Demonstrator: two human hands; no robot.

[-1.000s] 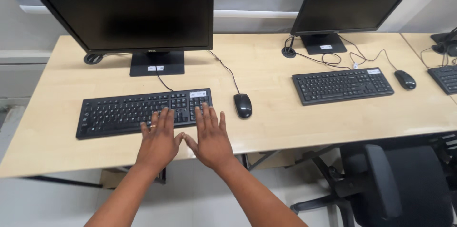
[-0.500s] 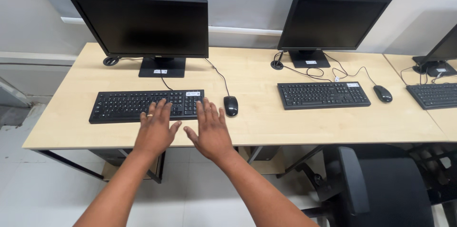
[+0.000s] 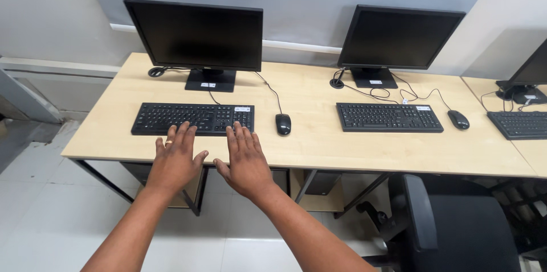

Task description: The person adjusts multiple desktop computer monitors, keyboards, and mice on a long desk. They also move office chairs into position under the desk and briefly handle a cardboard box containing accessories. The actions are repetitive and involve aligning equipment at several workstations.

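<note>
Two hands hover palm-down in front of the desk: your left hand [image 3: 172,161], with a ring on one finger, and your right hand [image 3: 245,161], both with fingers spread wide and flat, holding nothing. Their fingertips line up with the near edge of the black keyboard [image 3: 194,118], though from this angle you cannot tell whether they touch it or float above and short of it.

That keyboard lies toward the desk's left end, near the front edge, directly before the left monitor [image 3: 196,35]. Judge it light and stiff, a long thin plastic slab that will not bend much, with smooth sides that may slip under dry fingers. Take it by the two short ends or under the long front edge, not by the keys, which give under pressure. Its cable runs back toward the monitor stand, so it probably will not travel far without tugging.

Just beside the keyboard's right end sits a black mouse [image 3: 283,124], also corded.

The desk [image 3: 319,146] is a pale wood-look top, flat and smooth, so things should slide easily. Farther right stand a second monitor [image 3: 401,38], a second keyboard [image 3: 389,117] and a second mouse [image 3: 458,119]. Another desk abuts at the right edge. A black office chair [image 3: 456,226] stands below right, on a pale tiled floor [image 3: 51,215].
</note>
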